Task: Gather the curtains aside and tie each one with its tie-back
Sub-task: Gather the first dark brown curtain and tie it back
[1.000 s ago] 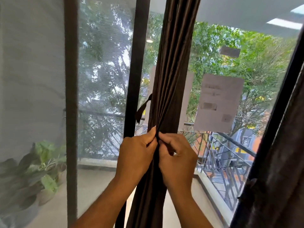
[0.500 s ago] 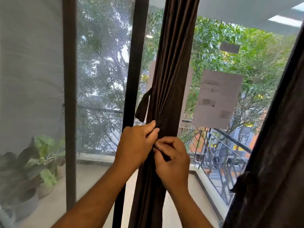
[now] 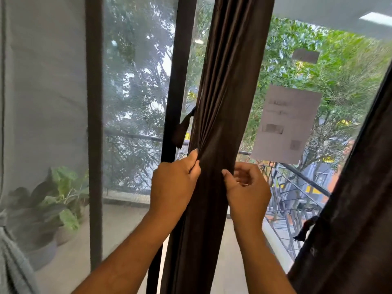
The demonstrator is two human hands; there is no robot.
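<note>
Left grip (image 3: 174, 183) pinching one of two curtains (image 3: 222, 124)

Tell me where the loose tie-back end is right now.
Head view, left of the gathered curtain: the tie-back end dangles against the dark window frame, just above the left hand.

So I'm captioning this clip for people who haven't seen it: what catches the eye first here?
The dark brown curtain, bunched into a narrow column down the middle of the window. The left hand pinches its folds, the right hand half curled beside it, and a loose tie-back dangles at its left edge. A paper notice is stuck on the glass to the right.
</note>
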